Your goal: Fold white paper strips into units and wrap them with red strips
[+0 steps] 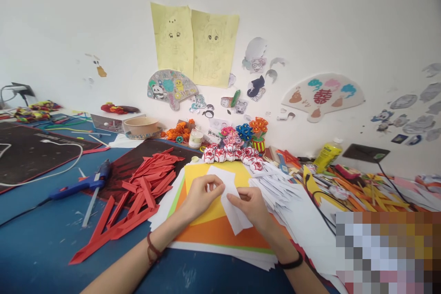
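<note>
My left hand [204, 195] pinches the left edge of a white paper strip [235, 213] between thumb and fingers. On the strip's right side, my right hand [251, 204] grips the same paper with thumb and forefinger. The strip is held over a stack of coloured sheets, with a yellow sheet [198, 170] and an orange sheet [215, 234] on top. Folded red paper strips [146, 193] lie in a heap to the left. A pile of folded white strips [275, 190] is to the right of my hands.
A blue glue gun [81, 186] with a cord lies on the blue table [44, 248] at left. Behind the sheets are red-and-white paper pieces [230, 152] and small flowers. A wooden bowl [141, 126] and a yellow bottle [327, 156] stand near the wall.
</note>
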{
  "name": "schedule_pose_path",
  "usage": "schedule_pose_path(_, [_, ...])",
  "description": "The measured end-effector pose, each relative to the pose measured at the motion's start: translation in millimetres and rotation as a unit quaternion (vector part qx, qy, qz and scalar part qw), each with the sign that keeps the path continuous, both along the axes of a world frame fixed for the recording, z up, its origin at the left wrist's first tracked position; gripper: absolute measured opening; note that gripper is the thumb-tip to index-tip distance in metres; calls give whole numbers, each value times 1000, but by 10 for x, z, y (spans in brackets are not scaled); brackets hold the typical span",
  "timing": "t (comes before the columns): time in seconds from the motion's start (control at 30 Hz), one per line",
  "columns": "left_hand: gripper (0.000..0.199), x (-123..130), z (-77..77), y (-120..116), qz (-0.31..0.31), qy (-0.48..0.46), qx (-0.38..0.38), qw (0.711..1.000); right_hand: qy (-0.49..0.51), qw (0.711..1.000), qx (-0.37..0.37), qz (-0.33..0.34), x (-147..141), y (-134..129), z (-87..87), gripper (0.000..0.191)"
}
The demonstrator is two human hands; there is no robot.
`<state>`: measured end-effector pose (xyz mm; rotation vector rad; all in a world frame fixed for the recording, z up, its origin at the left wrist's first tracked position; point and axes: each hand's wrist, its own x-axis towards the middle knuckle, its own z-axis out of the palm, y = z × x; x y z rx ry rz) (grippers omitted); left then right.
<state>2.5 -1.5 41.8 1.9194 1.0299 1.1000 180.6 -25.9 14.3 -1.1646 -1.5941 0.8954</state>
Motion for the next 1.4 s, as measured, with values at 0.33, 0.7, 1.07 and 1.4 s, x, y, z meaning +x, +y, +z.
schedule_pose_path(0.33, [30,0,20,-63,-44,113,51,991,17,1000,-9,2,50,4,39,42])
schedule_pose_path(0.7, [30,29,-10,-67,-60,87,28,994,5,1000,8,11,62,3,47,38])
schedule_pose_path(1.07, [32,27,-9,-1,-38,-171,-147,974,126,986,-16,-108,38,59,97,70])
schedule_pose_path(1.4, [36,135,-179,-38,-58,-199,-205,956,129,990,-26,-52,-79,4,8,31])
